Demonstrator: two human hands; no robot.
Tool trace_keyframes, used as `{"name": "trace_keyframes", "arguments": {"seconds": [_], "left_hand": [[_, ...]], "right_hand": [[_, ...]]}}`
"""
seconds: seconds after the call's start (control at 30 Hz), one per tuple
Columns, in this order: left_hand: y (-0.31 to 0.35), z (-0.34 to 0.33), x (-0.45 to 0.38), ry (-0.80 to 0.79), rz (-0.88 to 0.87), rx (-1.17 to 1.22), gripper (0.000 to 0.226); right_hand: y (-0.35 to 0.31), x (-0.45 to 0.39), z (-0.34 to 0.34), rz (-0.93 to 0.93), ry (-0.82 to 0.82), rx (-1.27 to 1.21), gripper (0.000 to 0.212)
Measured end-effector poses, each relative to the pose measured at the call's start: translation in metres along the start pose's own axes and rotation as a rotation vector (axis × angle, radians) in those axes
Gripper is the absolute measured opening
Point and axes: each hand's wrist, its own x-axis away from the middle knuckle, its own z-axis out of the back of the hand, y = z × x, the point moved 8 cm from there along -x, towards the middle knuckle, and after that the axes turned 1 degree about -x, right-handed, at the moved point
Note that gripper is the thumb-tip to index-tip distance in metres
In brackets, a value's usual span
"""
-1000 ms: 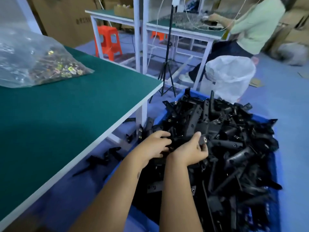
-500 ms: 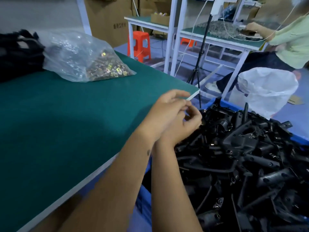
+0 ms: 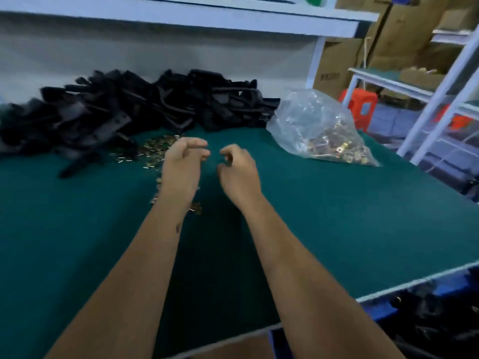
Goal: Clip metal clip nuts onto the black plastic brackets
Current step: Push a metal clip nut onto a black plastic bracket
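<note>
While our left hand [image 3: 181, 167] and right hand [image 3: 238, 169] hover loosely curled, holding nothing | clip nuts [image 3: 153, 149] lie loose by the brackets [image 3: 124, 110] heaped behind | we judge nuts light, springy, slippery: pinch the flat sides | brackets stiff: grip mid-body

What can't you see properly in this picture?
- Head view: whether the right hand pinches anything; its curled fingers hide it.
- Loose clip nuts: partly behind the left hand, and blurred.
- Bracket pile: motion blur hides any fitted clips.
- Blue bin: cut off by the edge.
</note>
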Motion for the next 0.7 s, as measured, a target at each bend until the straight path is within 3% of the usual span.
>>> {"name": "trace_keyframes", "arguments": {"seconds": [0.07, 0.13, 0.3, 0.37, 0.47, 0.57, 0.7], "left_hand": [[-0.001, 0.053, -0.016, 0.149, -0.039, -0.097, 0.030], [-0.002, 0.103, -0.026, 0.336, -0.058, -0.341, 0.031], [0.011, 0.173, -0.041, 0.619, -0.152, -0.897, 0.030], [0.013, 0.180, -0.055, 0.610, -0.153, -0.986, 0.039], [-0.003, 0.178, -0.078, 0.445, 0.000, -1.158, 0.064], [-0.017, 0.176, -0.089, 0.358, 0.101, -1.338, 0.059], [-0.013, 0.178, -0.085, 0.412, 0.062, -1.389, 0.052]], "right_hand": [[-0.003, -0.011, -0.029, 0.017, -0.073, 0.046, 0.033], [-0.012, -0.019, -0.054, 0.056, -0.148, 0.194, 0.031], [-0.007, -0.048, -0.070, 0.046, -0.147, 0.287, 0.025], [-0.004, -0.060, -0.073, -0.011, -0.135, 0.304, 0.021], [-0.002, -0.068, -0.073, -0.042, -0.077, 0.364, 0.019], [-0.004, -0.068, -0.076, -0.011, -0.076, 0.436, 0.015], [-0.005, -0.066, -0.075, -0.015, -0.095, 0.396, 0.015]]}}
